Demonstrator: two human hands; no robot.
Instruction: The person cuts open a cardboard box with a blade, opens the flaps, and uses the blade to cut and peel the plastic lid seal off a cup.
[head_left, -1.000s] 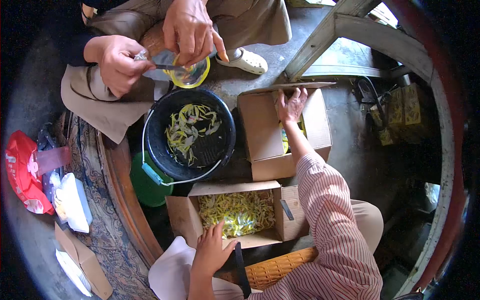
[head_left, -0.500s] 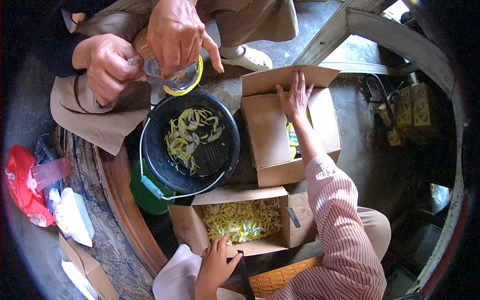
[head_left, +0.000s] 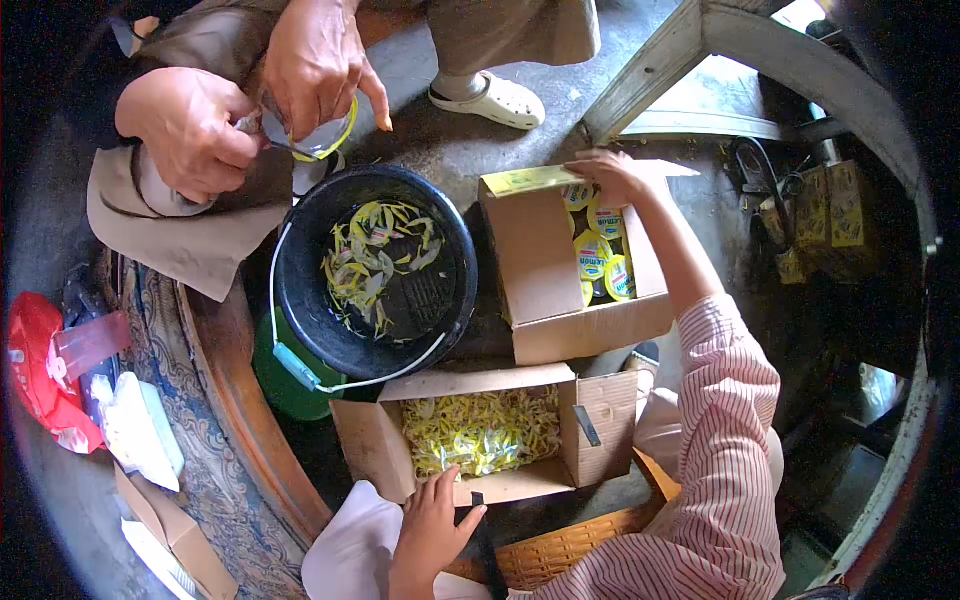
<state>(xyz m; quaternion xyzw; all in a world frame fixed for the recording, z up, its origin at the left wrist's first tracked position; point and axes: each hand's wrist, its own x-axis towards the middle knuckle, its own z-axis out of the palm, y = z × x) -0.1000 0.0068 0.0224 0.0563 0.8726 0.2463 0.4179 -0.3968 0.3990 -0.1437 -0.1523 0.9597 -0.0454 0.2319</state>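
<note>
My left hand [head_left: 438, 530] rests with fingers apart at the near rim of an open cardboard box [head_left: 605, 425]. Yellow and white strips [head_left: 480, 430] fill that box, just past my fingertips. A dark strap-like piece [head_left: 488, 545] hangs from the rim beside my thumb. At the far side of a second cardboard box [head_left: 540, 250], my right hand [head_left: 612, 178] has its fingers bent over the top flap [head_left: 525, 180]. Inside this box, several yellow-lidded cups [head_left: 593, 255] marked "lemon" show between the flaps.
Another person's hands [head_left: 195, 130] hold a thin blade and a clear yellow-rimmed cup [head_left: 325, 135]. A black bucket [head_left: 455, 300] with more strips stands between us, partly over a green container [head_left: 285, 385]. A wooden frame [head_left: 650, 75] rises at right; a red bag [head_left: 45, 370] lies left.
My right hand has shifted right along the far flap, which has tilted back, exposing more of the cups. My left hand stays put. The other person's hands have moved slightly left.
</note>
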